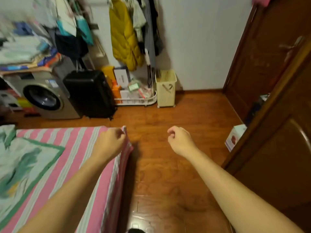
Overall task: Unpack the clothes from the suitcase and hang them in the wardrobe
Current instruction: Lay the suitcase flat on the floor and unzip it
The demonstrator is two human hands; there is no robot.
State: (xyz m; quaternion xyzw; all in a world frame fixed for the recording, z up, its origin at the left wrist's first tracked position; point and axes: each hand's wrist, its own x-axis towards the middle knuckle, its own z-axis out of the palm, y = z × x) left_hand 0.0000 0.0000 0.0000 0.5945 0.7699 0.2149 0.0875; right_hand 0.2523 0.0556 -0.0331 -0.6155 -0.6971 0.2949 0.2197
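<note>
A black hard-shell suitcase (pixel 89 94) stands upright and closed on the wooden floor against the far wall, beside a washing machine. My left hand (pixel 111 140) hovers over the corner of the bed, fingers loosely curled, holding nothing. My right hand (pixel 180 140) hangs over the floor, fingers loosely curled and empty. Both hands are well short of the suitcase. The brown wooden wardrobe (pixel 276 148) runs along the right, its door ajar. A yellow padded jacket (pixel 123 39) and other clothes hang on a rack at the back wall.
The bed with a pink striped sheet (pixel 67 157) fills the lower left, a green quilt on it. A washing machine (pixel 45 96), a white floor rack (pixel 134 98) of boxes and a cream basket (pixel 165 88) line the far wall. A small box (pixel 234 137) sits by the wardrobe.
</note>
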